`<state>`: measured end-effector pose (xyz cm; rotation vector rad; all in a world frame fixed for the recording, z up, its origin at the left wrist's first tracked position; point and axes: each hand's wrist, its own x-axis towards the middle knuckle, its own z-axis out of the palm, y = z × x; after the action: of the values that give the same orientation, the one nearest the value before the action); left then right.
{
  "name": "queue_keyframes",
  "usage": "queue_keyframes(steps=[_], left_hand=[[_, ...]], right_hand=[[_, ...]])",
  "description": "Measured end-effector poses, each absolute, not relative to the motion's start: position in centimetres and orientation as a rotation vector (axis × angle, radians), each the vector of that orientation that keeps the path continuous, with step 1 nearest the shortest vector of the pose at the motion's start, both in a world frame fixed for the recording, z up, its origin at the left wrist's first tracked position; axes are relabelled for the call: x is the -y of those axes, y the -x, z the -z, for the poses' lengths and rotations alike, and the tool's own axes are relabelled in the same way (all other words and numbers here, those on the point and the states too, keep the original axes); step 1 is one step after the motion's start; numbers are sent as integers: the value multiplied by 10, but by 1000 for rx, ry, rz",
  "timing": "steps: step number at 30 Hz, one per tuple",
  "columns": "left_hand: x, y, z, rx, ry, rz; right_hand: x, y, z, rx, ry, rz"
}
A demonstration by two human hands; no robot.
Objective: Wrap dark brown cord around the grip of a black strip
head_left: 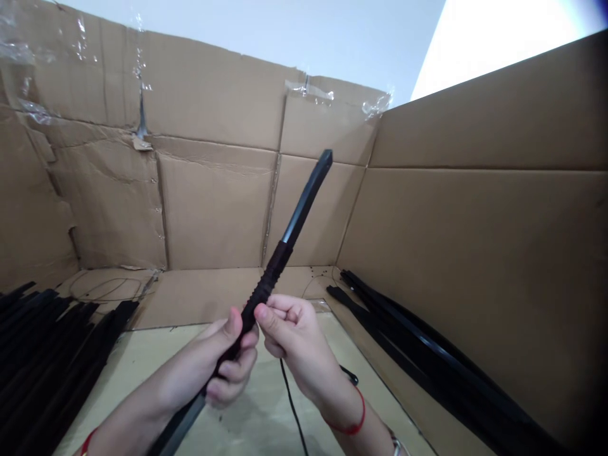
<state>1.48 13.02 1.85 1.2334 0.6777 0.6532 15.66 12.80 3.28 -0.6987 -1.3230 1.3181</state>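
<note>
Hands, two, are gripping one black rod [304, 202] slanting up before the cardboard wall [213, 209]: the left hand [223, 367] is wrapping its lower part, the right hand [297, 345] is pinching its ribbed sleeve. Two piles of black strips, left heap [42, 354] and right heap [427, 354], are lying too overlapped to count; the rod's lower end is running off-frame.

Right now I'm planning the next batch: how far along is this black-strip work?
In hand: one long black strip with a ribbed black sleeve, gripped by the left hand, the right hand pinching the sleeve. A heap of black strips lies left, a row of black strips along the right cardboard wall; which is finished I cannot tell.
</note>
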Motion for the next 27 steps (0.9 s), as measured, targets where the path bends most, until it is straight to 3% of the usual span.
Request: queue_keyframes(steps=[5,12,18,23,27], left_hand=[[-130,-21,-13,-846,-1359,-1039],[-137,-16,-8,-355,-874,-562],[-133,-19,-8,-767,-1311,-972],[-129,-25,-6,-588,-1027,-784],[-133,-25,-7,-818,-1262,-1042]], right_hand=[[-127,-153,-32,1262,753,-1148],[-132,-156,-29,1390,744,-1286],[-134,-151,-27,1268,793,-1207],[-130,-156,-29,1353,799,-1233],[-128,-157,-31,1275,782,-1129]])
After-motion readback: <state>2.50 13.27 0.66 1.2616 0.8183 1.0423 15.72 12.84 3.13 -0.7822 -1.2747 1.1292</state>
